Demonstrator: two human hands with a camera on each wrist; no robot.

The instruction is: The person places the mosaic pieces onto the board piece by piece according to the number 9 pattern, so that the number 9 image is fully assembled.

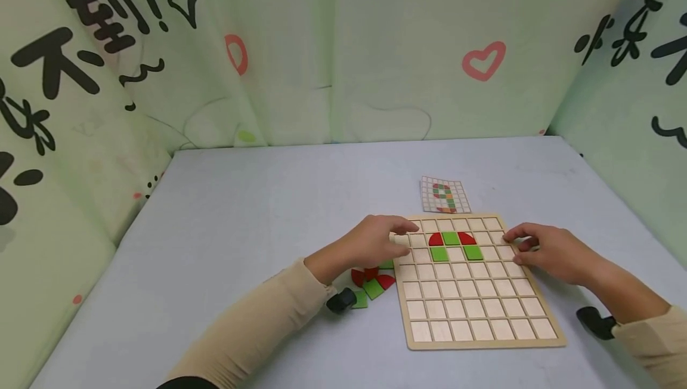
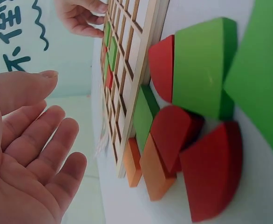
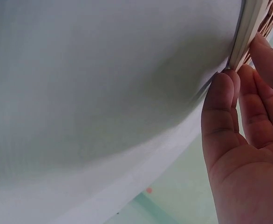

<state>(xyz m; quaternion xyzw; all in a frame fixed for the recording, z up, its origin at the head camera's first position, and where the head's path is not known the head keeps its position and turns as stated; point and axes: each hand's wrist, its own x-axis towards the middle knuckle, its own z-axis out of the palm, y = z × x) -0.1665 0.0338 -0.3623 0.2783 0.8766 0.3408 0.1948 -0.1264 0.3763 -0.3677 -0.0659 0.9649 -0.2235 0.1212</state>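
In the head view, saw a wooden board (image 1: 472,307) with a grid, lying on the table (image 1: 268,198), nearer to its right edge than its left. Found in the board's second row from its far edge a green square (image 1: 450,238) between two red quarter-rounds (image 1: 436,240), and in the third row two more green squares with one bare cell between. Noted a pattern card (image 1: 445,195) just beyond the board's far edge, and loose blocks (image 1: 373,289) beside its left edge. Saw the left hand (image 1: 378,240) near the far left corner of the board, and the right hand (image 1: 553,252) at its right edge, toward the far right corner.

In the left wrist view, saw the left fingers (image 2: 69,133) relaxed and slightly bent, holding nothing. Made out red, green and orange colours among the loose blocks.

In the right wrist view, saw the right hand pinching the board's edge between thumb (image 3: 269,58) and fingertips (image 3: 220,86). Could not tell how firmly.
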